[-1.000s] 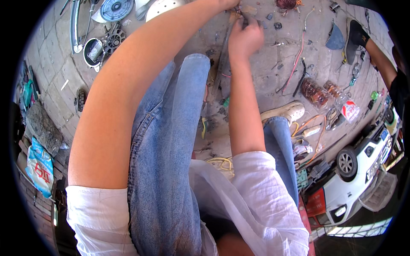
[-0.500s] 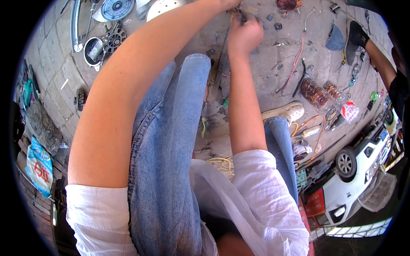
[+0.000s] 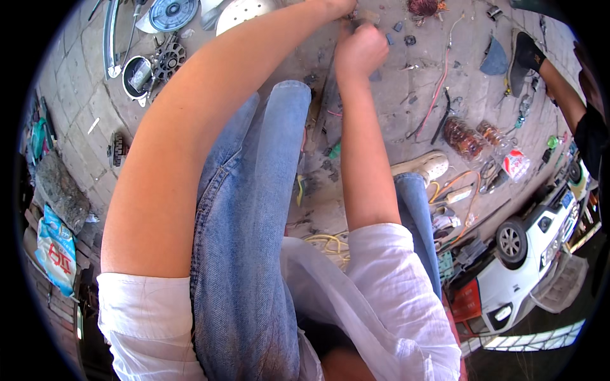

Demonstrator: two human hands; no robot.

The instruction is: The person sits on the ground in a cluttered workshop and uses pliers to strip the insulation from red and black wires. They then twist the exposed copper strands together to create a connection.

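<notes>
My left hand [image 3: 340, 6] reaches to the top edge of the picture, where most of its fingers are cut off. Close beside it, my right hand [image 3: 363, 49] is closed, its knuckles up, around something dark that I cannot make out. Between the two hands only a small dark bit shows at the fingertips. A long dark bar [image 3: 327, 95] lies on the paving just below my right hand. Small dark scraps and a copper wire coil [image 3: 426, 6] are to the right of the hands.
At upper left lie a grey round cover [image 3: 173, 13], a metal housing [image 3: 137, 77] and a finned rotor [image 3: 170, 58]. Plastic bottles with copper wire [image 3: 464, 137], loose cables and a dark blue shard [image 3: 494, 58] lie right. Another person's shoe [image 3: 526, 57] and a white car [image 3: 534, 267] are beyond.
My right hand has shifted slightly left and down, its fist turned a little. My left hand stays near the top edge. The whole view has moved slightly.
</notes>
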